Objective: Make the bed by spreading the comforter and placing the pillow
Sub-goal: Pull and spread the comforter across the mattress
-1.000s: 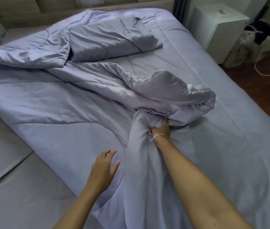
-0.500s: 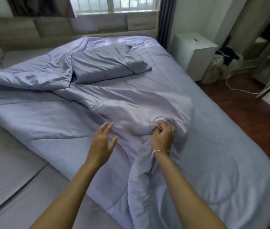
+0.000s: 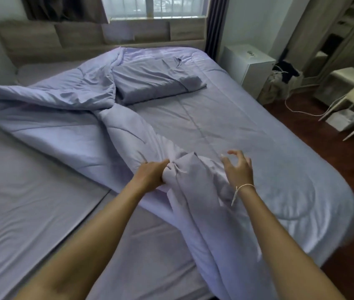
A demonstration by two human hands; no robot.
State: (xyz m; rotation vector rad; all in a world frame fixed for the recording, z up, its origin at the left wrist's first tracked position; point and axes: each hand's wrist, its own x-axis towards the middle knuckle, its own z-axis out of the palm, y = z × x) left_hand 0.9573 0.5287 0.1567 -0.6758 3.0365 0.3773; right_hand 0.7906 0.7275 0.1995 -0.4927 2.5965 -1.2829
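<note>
Across the bed (image 3: 31, 202), lilac comforter (image 3: 225, 131) lying bunched and twisted, left hand (image 3: 150, 175) gripping a fold — fingers clamped on it, right hand (image 3: 237, 169) hovering beside, fingers spread, pillow (image 3: 154, 83) near the headboard (image 3: 78, 40).

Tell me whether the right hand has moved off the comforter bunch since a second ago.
Yes. The right hand has let go of the bunched comforter and shifted rightward, toward the white cabinet side; the left hand now grips that bunch.

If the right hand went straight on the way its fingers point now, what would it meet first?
Probably the flat comforter just beyond the right hand; the pillow lies farther along and to the left. Depth is hard to judge.
</note>
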